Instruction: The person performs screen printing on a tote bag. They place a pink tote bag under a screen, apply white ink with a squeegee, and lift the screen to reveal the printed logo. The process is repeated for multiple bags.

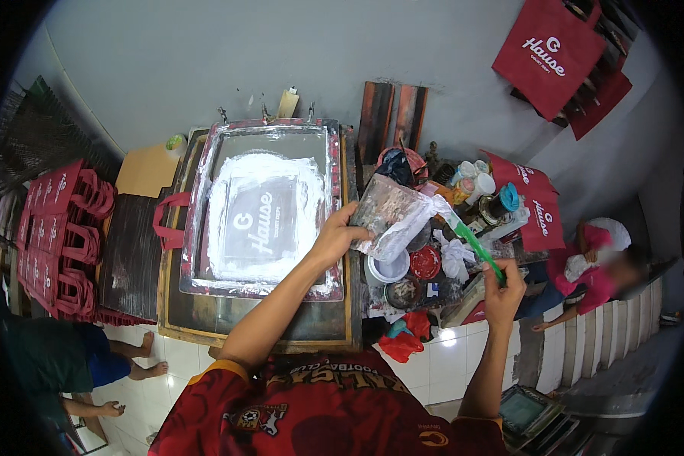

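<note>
My left hand (338, 234) grips one end of a squeegee (387, 213), a flat, stained board with white ink smeared along its near edge. In my right hand (503, 285) is a green spatula (471, 242), its tip coated in white and touching or very close to the squeegee's right end. Both are over the cluttered side of the bench. To the left lies a screen printing frame (186, 258) with thick white ink around its stencil (262, 209). A red bag's handle (173, 220) sticks out from under the frame's left side. Below the squeegee stands a white tub (388, 270).
Ink jars (482, 185), a red lid (425, 262) and rags (454, 254) crowd the right side. Stacked red bags (53, 243) lie far left; more red bags (551, 53) hang upper right. One person (45, 365) is at lower left, another (585, 262) at right.
</note>
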{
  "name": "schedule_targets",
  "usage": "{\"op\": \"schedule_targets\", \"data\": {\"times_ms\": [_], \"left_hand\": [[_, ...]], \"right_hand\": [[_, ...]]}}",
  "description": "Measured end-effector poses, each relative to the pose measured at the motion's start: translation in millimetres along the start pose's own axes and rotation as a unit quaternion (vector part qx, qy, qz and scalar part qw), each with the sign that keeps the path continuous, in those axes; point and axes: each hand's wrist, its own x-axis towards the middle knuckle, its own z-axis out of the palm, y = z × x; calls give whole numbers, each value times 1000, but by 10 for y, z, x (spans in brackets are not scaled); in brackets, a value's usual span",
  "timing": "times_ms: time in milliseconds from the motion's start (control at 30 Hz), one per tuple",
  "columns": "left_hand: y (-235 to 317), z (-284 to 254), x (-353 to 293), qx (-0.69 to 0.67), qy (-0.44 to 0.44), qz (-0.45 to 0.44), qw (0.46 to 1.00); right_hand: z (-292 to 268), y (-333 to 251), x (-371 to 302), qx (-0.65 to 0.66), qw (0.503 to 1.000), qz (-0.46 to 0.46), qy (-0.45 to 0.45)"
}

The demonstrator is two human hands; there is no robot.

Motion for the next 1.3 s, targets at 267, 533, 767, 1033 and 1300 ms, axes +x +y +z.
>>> {"op": "schedule_targets", "data": {"times_ms": [267,533,767,1033,1300], "left_hand": [[-38,46,-51,-25,6,-12,1000],[-64,59,-66,-28,4,10,1000],[-61,69,-32,-51,29,18,998],[-127,60,49,-53,39,25,998],[124,78,-116,-101,47,52,992]], "right_hand": [[197,191,-129,50,999,1,13],[347,278,-254,-38,999,-7,-31],[564,383,-429,-34,998,-43,-34],[707,687,-662,-22,996,-59,-70],[679,565,-595,-159,968,-140,-137]]}}
